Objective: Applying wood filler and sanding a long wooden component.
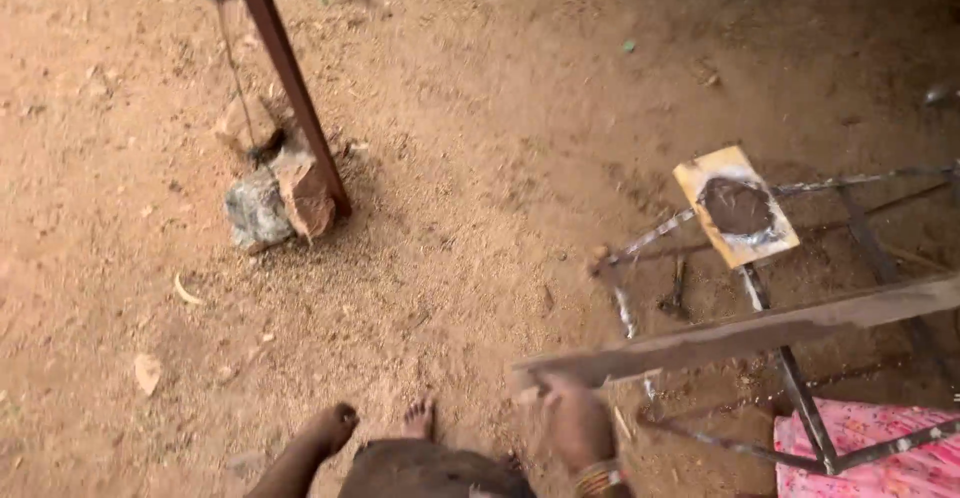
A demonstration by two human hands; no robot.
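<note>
Long weathered grey wooden plank (740,336): lay across a rusty metal-rod frame (800,398), long axis running from lower left up to right edge, far end cut off by picture border. Right hand (572,420), bangled at wrist, closed around plank's near left end from below; plank extended rightward from it. Left hand (335,426) blurred, apart at left near bare foot; spread or curled, cannot tell. Yellow square board (737,207) with dark patch rested on frame beyond.

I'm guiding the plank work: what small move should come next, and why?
Probably steady the long grey wooden plank with the left hand too: only the right hand grips its near end, while the rest lies across the thin metal frame.
</note>
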